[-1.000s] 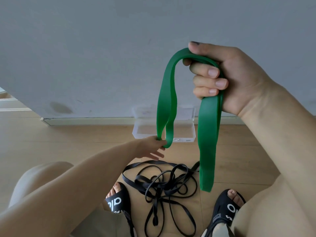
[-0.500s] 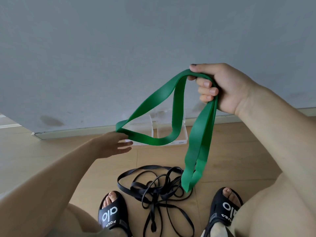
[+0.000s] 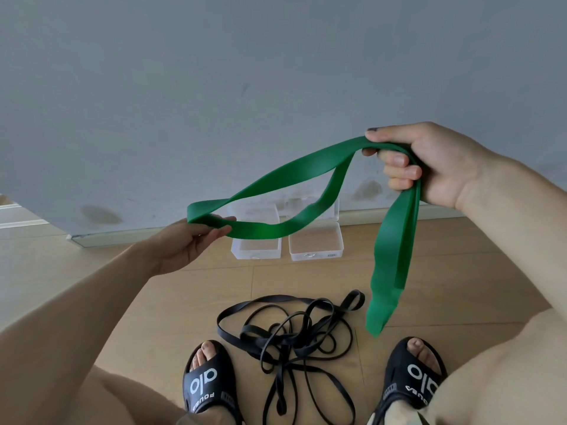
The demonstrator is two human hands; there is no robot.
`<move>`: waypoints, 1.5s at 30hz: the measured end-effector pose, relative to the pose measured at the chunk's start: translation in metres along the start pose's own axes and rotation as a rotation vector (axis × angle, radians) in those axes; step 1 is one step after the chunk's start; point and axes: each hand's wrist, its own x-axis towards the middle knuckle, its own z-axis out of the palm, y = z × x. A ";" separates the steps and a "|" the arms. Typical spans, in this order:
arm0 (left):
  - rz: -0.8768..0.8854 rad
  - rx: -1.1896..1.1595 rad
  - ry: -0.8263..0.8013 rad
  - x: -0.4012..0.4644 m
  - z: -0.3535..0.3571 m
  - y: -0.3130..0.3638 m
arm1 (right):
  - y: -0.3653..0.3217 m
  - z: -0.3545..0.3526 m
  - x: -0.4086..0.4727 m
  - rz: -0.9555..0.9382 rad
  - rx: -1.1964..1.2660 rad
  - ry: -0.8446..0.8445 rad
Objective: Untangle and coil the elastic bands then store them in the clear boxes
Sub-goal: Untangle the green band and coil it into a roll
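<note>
- Right hand [image 3: 429, 167] grips green band [image 3: 291, 176], fingers curled round it.
- Left hand [image 3: 187, 243] pinches its far loop.
- Black bands [image 3: 294, 335] tangled on floor [image 3: 153, 302].

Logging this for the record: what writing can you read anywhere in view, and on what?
"alo": white letters on the left slipper, seen upside down.
"alo": the same on the right slipper.
Smaller white words under both logos: too blurred to read.
Sticker on the right clear box: too small to read.

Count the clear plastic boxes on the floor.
2. The left clear plastic box and the right clear plastic box sit side by side, open, by the wall; the green elastic band partly overlaps both.
</note>
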 end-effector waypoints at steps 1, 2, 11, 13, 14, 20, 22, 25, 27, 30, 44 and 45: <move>0.023 0.023 0.004 0.001 0.001 0.001 | 0.000 0.000 0.001 0.000 0.005 0.006; 0.057 0.028 0.019 0.002 0.002 0.002 | -0.001 0.000 0.002 0.000 0.009 0.012; 0.175 0.748 0.038 0.000 -0.007 0.008 | -0.002 -0.016 0.009 0.020 0.008 0.122; 0.162 1.062 0.044 -0.004 -0.011 0.011 | -0.001 -0.019 0.010 0.025 -0.046 0.131; 0.169 1.171 0.062 -0.007 -0.011 0.013 | 0.000 -0.020 0.011 0.026 -0.080 0.125; 0.340 1.231 0.177 -0.008 -0.016 0.032 | 0.010 -0.019 0.016 0.139 -0.451 0.014; 0.412 1.171 0.206 -0.010 -0.016 0.039 | 0.015 -0.020 0.017 0.213 -0.610 -0.023; 0.510 1.158 0.321 -0.010 -0.020 0.047 | 0.021 -0.027 0.020 0.309 -0.803 -0.032; 0.521 1.225 0.402 -0.009 -0.028 0.050 | 0.024 -0.033 0.023 0.363 -0.922 -0.061; 0.524 1.297 0.449 -0.008 -0.036 0.051 | 0.032 -0.035 0.026 0.459 -1.069 -0.152; 0.941 0.986 0.225 -0.034 0.033 0.070 | 0.064 -0.011 0.056 0.641 -1.654 -0.346; 0.957 0.922 0.182 -0.037 0.038 0.071 | 0.066 -0.006 0.056 0.619 -1.707 -0.367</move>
